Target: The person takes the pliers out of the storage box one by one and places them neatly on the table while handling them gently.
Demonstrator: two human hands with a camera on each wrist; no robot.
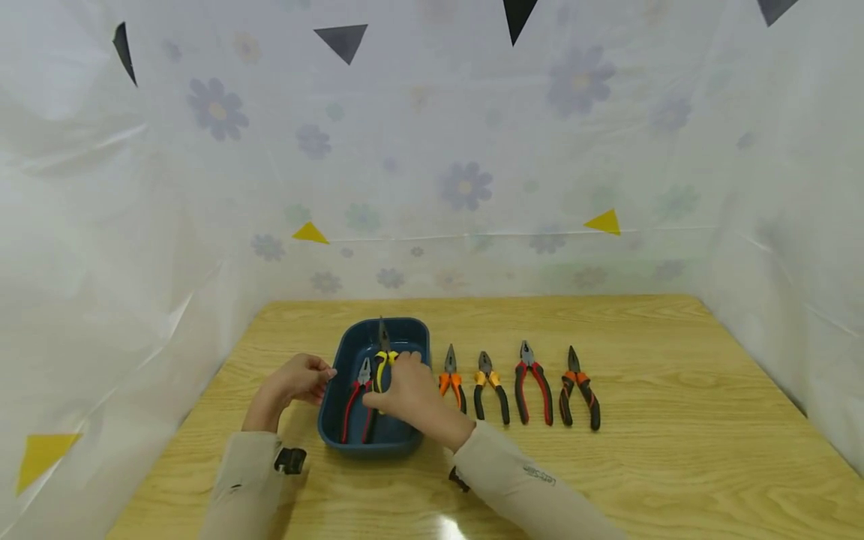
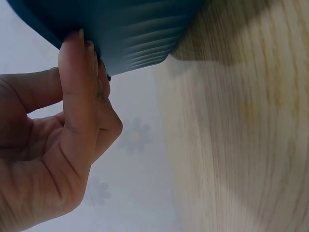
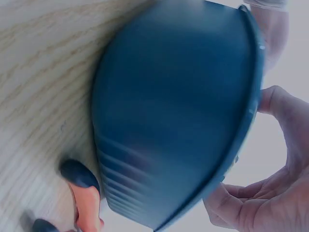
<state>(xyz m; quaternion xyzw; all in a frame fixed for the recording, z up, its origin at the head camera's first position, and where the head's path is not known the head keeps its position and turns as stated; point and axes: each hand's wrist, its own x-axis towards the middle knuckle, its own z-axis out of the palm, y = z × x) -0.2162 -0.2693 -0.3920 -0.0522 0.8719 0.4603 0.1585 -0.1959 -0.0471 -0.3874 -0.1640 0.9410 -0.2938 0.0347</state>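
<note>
A dark blue plastic bin [image 1: 374, 450] stands on the table, left of the middle. My left hand [image 1: 300, 377] is at its left side and pinches the rim; in the left wrist view the fingers [image 2: 79, 101] lie against the outer wall. My right hand [image 1: 412, 394] reaches in over the bin's right side and grips long-nose pliers [image 1: 383, 337] with yellow and black handles, jaws pointing to the far end. Beside them, combination pliers [image 1: 365, 371] with red handles lie inside the bin. In the right wrist view the bin's wall hides most of the pliers.
Right of the bin several pliers lie in a row: orange long-nose pliers [image 1: 450, 366], yellow-and-black pliers [image 1: 484, 367], red-and-black combination pliers [image 1: 527, 360] and black-and-orange long-nose pliers [image 1: 574, 369]. Pale flowered sheeting [image 1: 466, 259] encloses the wooden table [image 1: 675, 420] behind and at both sides.
</note>
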